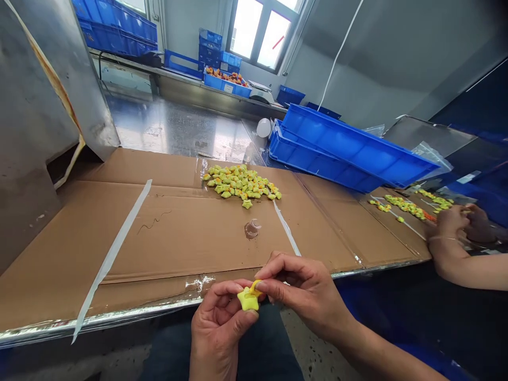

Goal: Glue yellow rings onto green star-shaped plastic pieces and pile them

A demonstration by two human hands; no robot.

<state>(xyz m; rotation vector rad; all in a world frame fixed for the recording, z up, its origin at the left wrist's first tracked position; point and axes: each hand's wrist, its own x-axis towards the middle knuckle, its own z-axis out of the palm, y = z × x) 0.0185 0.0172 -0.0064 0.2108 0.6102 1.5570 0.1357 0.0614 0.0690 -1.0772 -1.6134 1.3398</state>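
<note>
Small yellow rubbery star (246,299) w/ narrow yellow tab (256,288), prob. light + bendy, easiest held by body, pinched just off front edge of brown corrugated cardboard sheet (178,238), left hand (220,324) clamped on star, right hand (305,291) clamped on tab, heap of yellow-green stars (240,185) further back on sheet.
</note>
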